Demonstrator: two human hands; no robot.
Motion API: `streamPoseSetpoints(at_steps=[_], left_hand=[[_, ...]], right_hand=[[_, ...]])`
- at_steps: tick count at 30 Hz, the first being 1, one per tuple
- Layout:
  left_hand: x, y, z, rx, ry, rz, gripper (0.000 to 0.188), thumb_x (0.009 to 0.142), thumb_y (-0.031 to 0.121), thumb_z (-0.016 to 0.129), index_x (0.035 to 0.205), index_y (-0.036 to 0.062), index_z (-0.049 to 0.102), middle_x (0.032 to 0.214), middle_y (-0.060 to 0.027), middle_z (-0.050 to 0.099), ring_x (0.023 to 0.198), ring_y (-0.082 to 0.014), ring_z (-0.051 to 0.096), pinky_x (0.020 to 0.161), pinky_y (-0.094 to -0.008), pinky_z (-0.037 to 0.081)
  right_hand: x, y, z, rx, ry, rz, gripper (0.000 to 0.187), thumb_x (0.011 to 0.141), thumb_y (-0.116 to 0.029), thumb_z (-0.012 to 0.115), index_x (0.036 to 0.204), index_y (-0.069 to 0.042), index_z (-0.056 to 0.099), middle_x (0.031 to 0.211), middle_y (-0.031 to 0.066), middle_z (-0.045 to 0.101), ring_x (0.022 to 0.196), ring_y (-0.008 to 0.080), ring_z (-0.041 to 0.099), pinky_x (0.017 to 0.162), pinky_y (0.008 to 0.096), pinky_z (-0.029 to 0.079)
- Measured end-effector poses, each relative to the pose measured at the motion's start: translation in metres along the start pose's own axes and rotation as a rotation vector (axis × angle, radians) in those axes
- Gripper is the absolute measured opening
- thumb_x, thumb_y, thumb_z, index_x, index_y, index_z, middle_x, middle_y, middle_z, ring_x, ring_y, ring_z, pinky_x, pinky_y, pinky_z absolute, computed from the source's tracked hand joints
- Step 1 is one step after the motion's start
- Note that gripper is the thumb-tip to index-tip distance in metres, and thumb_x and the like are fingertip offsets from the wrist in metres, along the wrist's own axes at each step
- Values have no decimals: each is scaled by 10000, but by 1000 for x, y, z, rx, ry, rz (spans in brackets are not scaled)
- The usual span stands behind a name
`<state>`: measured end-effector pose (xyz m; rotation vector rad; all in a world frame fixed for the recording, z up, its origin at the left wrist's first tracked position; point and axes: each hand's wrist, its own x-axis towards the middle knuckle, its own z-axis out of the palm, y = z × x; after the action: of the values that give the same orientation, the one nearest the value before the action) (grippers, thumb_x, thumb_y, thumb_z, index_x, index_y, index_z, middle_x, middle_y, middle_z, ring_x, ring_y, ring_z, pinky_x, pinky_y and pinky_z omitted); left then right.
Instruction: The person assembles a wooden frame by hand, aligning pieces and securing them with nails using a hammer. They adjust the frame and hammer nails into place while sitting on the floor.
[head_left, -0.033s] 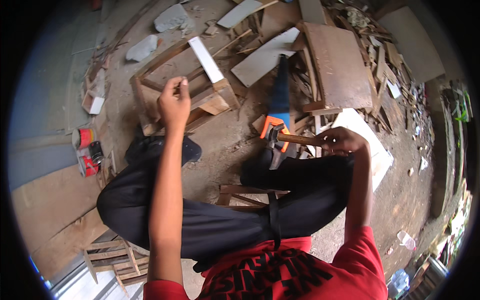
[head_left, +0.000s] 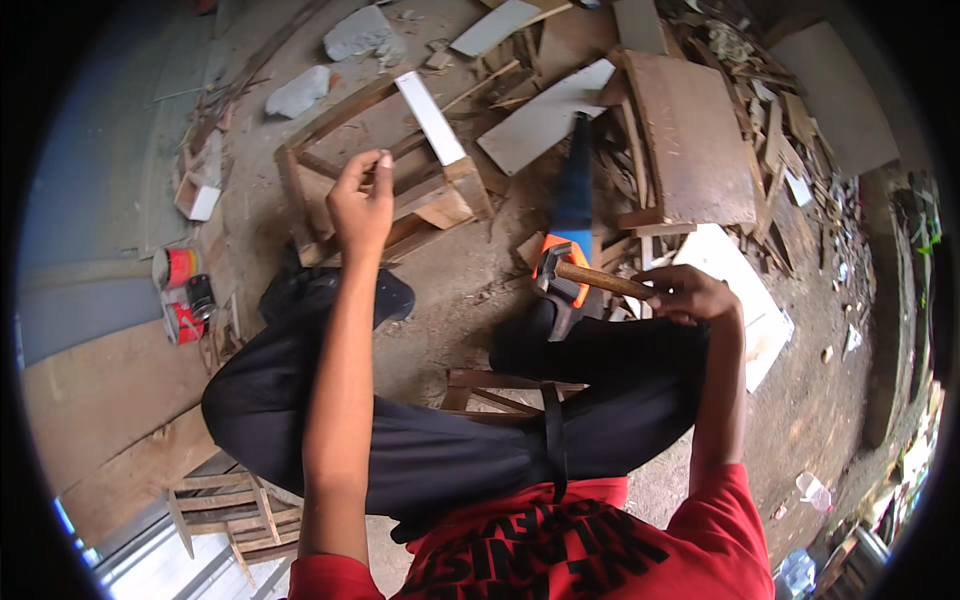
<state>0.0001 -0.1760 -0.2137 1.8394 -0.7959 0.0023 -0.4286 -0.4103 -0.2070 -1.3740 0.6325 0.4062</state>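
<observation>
My right hand [head_left: 690,293] grips the end of a wooden-handled hammer [head_left: 608,281]; its metal head points left, above my right leg. Beneath the head lies a handsaw [head_left: 573,190] with a dark blade and an orange and blue handle. My left hand [head_left: 362,208] is raised in a pinch, thumb against fingers, and what it holds, if anything, is too small to make out. Just beyond that hand, a wooden frame [head_left: 322,128] rests on the ground, with a white strip [head_left: 431,118] across its right side.
A brown wooden panel piece [head_left: 690,135] stands at the far right, beside piled scrap wood [head_left: 780,120]. White boards [head_left: 545,115] lie beyond the saw. Red cans [head_left: 183,322] are at the left, pale rubble chunks [head_left: 297,90] at the far left. A slatted wooden piece [head_left: 235,508] is at lower left.
The view has shifted slightly, so the frame, saw and boards sit a little farther right. The hammer's handle slants a bit more. Both hands keep their grips.
</observation>
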Motion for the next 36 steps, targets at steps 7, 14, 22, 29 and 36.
streamPoseSetpoints(at_steps=[7,14,22,29,36], left_hand=[[-22,34,-13,-229,-96,60,122,944,71,692,1004,-34,705,946,-76,743,908,-123,678,834,-261,521],[-23,24,-17,-133,-217,123,158,956,130,682,1017,-15,699,913,-103,737,845,-168,695,776,-283,522],[-24,29,-20,-133,-239,-31,191,965,152,682,1036,-22,717,947,-76,748,906,-126,678,831,-272,510],[-27,20,-13,-97,-168,58,194,963,157,683,1034,-21,711,953,-96,752,898,-146,699,804,-280,524],[-27,20,-12,-57,-147,128,179,966,150,675,1045,-8,706,951,-106,745,902,-184,714,802,-292,533]], right_hand=[[17,-48,88,463,30,-213,439,925,-244,733,1197,31,526,710,32,554,453,84,495,397,233,346],[53,-113,135,546,172,-410,176,1027,-148,588,1115,-57,466,639,-4,484,415,70,402,384,241,330],[104,-53,143,336,362,-407,188,1031,-202,601,1082,-60,489,616,-33,417,400,39,334,361,223,260],[117,-42,140,244,398,-393,218,1021,-235,626,1068,-60,503,632,-50,417,433,30,343,388,221,276],[118,-41,136,193,406,-389,213,1032,-231,604,1090,-44,521,612,-54,431,464,35,386,425,229,318]])
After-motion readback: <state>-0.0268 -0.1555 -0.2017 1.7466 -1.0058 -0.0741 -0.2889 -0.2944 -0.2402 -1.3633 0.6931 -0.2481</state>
